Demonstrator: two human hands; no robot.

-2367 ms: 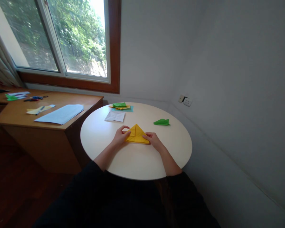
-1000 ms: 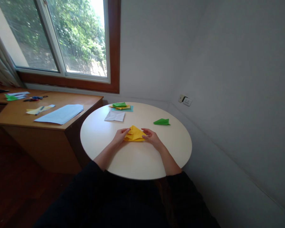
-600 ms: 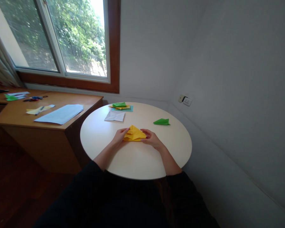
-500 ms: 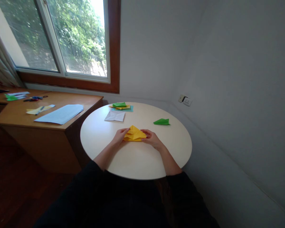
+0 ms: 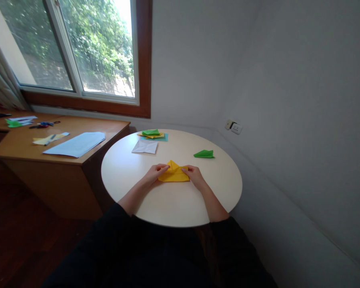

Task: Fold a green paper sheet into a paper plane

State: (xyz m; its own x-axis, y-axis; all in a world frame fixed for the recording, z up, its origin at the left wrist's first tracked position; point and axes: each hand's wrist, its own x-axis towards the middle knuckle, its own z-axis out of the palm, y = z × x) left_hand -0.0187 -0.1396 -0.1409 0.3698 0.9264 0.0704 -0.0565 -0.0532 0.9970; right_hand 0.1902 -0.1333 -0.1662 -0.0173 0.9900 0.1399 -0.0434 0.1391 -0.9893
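A folded yellow sheet of paper (image 5: 174,176) is between my hands over the middle of the round white table (image 5: 171,208). Its near edge runs straight, and a pointed flap rises at the far side. My left hand (image 5: 156,174) pinches its left end, thumb on top. At the right end, my right hand (image 5: 194,175) grips the paper between thumb and fingers. Some of the fingers are hidden behind the sheet.
A green folded paper (image 5: 204,154) lies at the right of the table. Further back are a creased white sheet (image 5: 145,146) and a stack of coloured papers (image 5: 151,134). Beside the table, a wooden desk (image 5: 63,124) bears pale blue sheets (image 5: 78,144) and scissors (image 5: 45,125).
The yellow paper's shape has changed: its near part is now a flat, straight-edged band and the right side is spread wider. My right hand has shifted its grip to the upper right corner.
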